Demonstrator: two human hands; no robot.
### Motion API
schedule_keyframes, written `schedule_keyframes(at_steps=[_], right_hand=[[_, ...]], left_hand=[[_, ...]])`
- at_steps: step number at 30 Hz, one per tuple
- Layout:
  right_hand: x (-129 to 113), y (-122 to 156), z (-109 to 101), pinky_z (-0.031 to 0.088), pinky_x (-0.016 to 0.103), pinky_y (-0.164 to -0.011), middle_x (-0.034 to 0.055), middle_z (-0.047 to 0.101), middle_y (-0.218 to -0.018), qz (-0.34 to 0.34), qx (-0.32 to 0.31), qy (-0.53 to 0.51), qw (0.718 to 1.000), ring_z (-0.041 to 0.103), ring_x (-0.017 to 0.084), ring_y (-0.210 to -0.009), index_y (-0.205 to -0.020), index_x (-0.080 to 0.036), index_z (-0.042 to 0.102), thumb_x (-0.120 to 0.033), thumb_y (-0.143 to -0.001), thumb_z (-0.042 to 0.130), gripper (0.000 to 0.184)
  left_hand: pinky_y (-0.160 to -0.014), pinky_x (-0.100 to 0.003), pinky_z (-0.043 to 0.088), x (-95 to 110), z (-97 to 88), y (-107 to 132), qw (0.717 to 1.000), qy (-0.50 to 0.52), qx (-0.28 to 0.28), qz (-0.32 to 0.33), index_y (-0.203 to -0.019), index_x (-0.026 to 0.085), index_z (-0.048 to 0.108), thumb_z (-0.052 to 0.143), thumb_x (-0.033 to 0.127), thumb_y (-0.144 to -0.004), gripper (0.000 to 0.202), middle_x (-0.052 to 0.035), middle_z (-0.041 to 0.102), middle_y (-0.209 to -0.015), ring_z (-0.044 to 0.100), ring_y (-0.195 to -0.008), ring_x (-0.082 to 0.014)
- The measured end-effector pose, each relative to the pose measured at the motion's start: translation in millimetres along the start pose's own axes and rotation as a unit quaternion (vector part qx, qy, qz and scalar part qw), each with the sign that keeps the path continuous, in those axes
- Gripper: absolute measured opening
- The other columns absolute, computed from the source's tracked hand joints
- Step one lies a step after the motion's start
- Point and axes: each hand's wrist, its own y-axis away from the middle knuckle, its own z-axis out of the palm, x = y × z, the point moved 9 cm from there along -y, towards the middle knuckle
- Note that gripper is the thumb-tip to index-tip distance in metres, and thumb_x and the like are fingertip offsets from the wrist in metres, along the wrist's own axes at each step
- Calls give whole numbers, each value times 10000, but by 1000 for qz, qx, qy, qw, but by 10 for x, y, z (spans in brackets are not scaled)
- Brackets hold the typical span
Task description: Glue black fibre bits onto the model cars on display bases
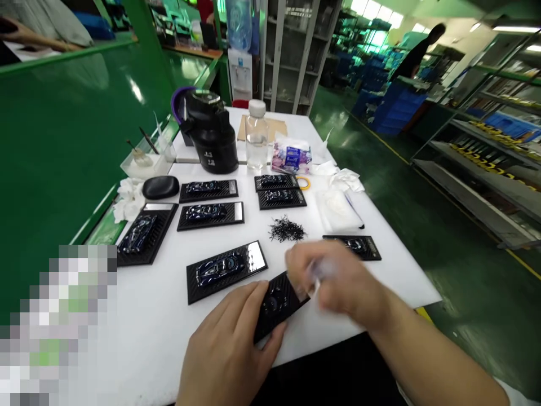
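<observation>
My left hand is closed around the near end of a black display base with a dark model car on it, thumb along the front edge and fingers over the back. At the base's far right end my right hand is smeared by motion. Its fingers are curled around something small and whitish that I cannot make out. Left of this base lies another model car on a black base with a silvery plate. Just behind my hands is a pile of short black strips.
Several more cars on bases, like one at the left, stand around the white table. Toward the back are a black jug, a clear bottle, a tissue pack and a folded white cloth. A person stands far off.
</observation>
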Motion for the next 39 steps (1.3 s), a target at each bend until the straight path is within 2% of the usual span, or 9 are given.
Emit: schedule_keyframes(at_steps=[3, 6, 11, 14, 18, 23, 26, 32, 39], right_hand=[[-356, 9, -789, 401, 265, -641, -25, 410, -621, -72, 158, -3, 985, 430, 103, -589, -694, -181, 448, -545, -894, 544, 426], [-344, 62, -1595, 453, 283, -731, -19, 398, -637, -17, 317, 97, 943, 471, 111, -642, -683, -189, 374, -567, -801, 554, 435], [147, -11, -2078, 481, 328, -769, 48, 523, -670, 80, 311, 182, 929, 533, 158, -710, -675, -176, 454, -596, -769, 560, 443], [203, 46, -2090, 472, 350, -821, 106, 611, -835, 118, 307, 263, 907, 572, 209, -843, -801, -133, 571, -550, -725, 658, 432], [-255, 157, -1869, 351, 399, -1054, 166, 484, -1328, 62, 363, 389, 844, 441, 262, -1220, -1251, -147, 494, -507, -801, 650, 597], [-143, -307, -1127, 428, 293, -943, 55, 648, -1014, 68, 166, 481, 858, 571, 172, -1007, -900, -183, 650, -274, -861, 600, 111], [306, -623, -910, 475, 273, -809, 26, 661, -849, 143, 53, 511, 846, 596, 132, -813, -810, -156, 668, -202, -841, 640, 63], [802, -868, -859, 515, 334, -876, 48, 661, -955, 259, 3, 580, 772, 623, 140, -904, -954, -120, 651, -398, -934, 611, 282], [1085, -861, -828, 455, 360, -748, 173, 677, -904, 276, -36, 632, 723, 652, 273, -845, -722, -126, 632, -235, -825, 595, 154]], left_hand=[[-936, -408, 507, -120, -49, 103, 999, -33, -6, 20, -1277, 160, 533, 633, 369, -877, 462, -108, 690, -1130, 600, -1111, -296], [-1015, -504, 434, -286, -105, 168, 997, -74, -21, 26, -1354, 232, 478, 660, 392, -851, 559, -112, 633, -1252, 519, -1205, -354], [-1077, -605, 342, -642, -176, 26, 991, -121, -57, -23, -1502, 254, 239, 739, 405, -712, 946, -176, 332, -1552, 332, -1395, -433], [-1142, -587, 281, -840, -84, -104, 984, -115, -138, -20, -1539, 279, 186, 793, 464, -610, 1125, -124, 360, -1563, 263, -1451, -419], [-1167, -559, 275, -1015, 41, -220, 960, -77, -266, -42, -1560, 297, 241, 790, 486, -605, 1118, -107, 428, -1528, 286, -1457, -400], [-1152, -493, 344, -908, 47, -370, 935, -25, -346, -72, -1566, 296, 258, 816, 400, -575, 1142, -111, 418, -1529, 402, -1394, -356], [-1151, -479, 355, -855, 55, -424, 937, -8, -347, -51, -1560, 295, 275, 847, 372, -534, 1177, -104, 435, -1519, 410, -1392, -352], [-1149, -524, 365, -764, -32, -371, 952, -4, -304, -42, -1532, 280, 337, 872, 361, -534, 1135, -124, 403, -1545, 365, -1426, -375], [-1168, -417, 367, -251, -879, -136, 975, 52, -215, -8, -1430, 240, 467, 768, 291, -750, 745, -100, 491, -1486, 456, -1365, -257]])
